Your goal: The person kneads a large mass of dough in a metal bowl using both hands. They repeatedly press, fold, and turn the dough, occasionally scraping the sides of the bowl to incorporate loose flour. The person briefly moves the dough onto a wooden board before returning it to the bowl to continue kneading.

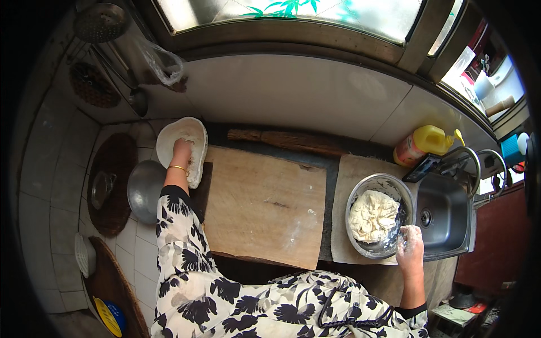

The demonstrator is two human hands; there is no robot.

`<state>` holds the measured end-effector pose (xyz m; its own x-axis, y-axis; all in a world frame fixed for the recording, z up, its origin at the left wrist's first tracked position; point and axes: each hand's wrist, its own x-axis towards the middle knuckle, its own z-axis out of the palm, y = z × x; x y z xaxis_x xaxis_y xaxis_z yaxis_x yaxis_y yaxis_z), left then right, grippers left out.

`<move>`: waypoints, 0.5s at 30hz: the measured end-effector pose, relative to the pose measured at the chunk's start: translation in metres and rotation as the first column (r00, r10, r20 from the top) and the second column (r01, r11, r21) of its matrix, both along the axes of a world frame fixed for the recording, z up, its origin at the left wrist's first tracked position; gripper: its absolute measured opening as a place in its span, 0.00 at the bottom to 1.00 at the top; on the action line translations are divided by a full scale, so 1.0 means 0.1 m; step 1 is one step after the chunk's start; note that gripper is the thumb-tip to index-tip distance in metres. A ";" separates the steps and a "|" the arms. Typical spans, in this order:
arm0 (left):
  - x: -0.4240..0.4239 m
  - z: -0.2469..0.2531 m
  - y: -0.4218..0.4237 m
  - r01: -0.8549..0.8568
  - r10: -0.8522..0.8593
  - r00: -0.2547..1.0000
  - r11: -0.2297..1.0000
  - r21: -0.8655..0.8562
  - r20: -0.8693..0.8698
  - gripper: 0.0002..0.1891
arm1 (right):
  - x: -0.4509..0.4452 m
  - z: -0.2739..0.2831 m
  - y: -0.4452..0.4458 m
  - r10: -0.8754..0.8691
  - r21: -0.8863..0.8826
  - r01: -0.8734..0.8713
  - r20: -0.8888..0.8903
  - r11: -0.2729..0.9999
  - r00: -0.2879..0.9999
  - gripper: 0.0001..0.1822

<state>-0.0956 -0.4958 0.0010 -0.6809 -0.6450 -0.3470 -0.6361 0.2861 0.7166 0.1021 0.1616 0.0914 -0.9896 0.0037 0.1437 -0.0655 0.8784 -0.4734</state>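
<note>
My left hand [183,151] reaches down into a pale, flour-dusted container [166,139] at the left. Its fingertips are hidden there, so what they hold cannot be seen. A gold bangle [179,168] circles that wrist. My right hand [410,247], coated in flour and dough, is at the lower right rim of a metal bowl [382,252]. Its fingers are bent, with a gap between thumb and fingers; contact with the rim is unclear. Inside the bowl lies a lumpy mass of dough [374,216]. Between the hands is a wooden board [264,207] with white smudges.
Right of the bowl is a steel sink [444,211] with a curved faucet [475,164]. A yellow jug [422,143] and a phone [422,167] stand behind. A metal basin [146,192] and a round wooden board [112,148] flank the left container. Utensils [137,101] hang above.
</note>
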 end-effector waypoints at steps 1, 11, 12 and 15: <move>0.03 -0.04 -0.11 -0.059 0.081 0.990 0.982 0.181 -0.114 0.14 | -0.01 0.00 -0.01 0.007 -0.003 -0.007 -0.006 1.000 1.000 0.14; 0.06 -0.02 -0.68 0.056 0.392 0.844 0.615 0.787 -0.366 0.08 | -0.04 -0.03 0.00 -0.014 -0.026 0.014 -0.001 1.000 1.000 0.14; 0.06 -0.02 -0.70 0.119 0.352 0.841 0.620 0.776 -0.411 0.08 | -0.06 -0.04 0.02 0.014 0.001 -0.014 -0.004 1.000 1.000 0.14; 0.06 0.12 -0.63 0.154 0.304 0.857 0.619 0.770 -0.416 0.08 | -0.10 -0.09 0.07 0.043 0.019 -0.043 -0.014 0.999 0.999 0.14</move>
<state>-0.0891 -0.5583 0.0130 -0.8533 -0.3554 -0.3815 -0.1489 -0.5351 0.8316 0.0917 0.1686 0.0822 -0.9866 -0.0416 0.1580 -0.1102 0.8833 -0.4556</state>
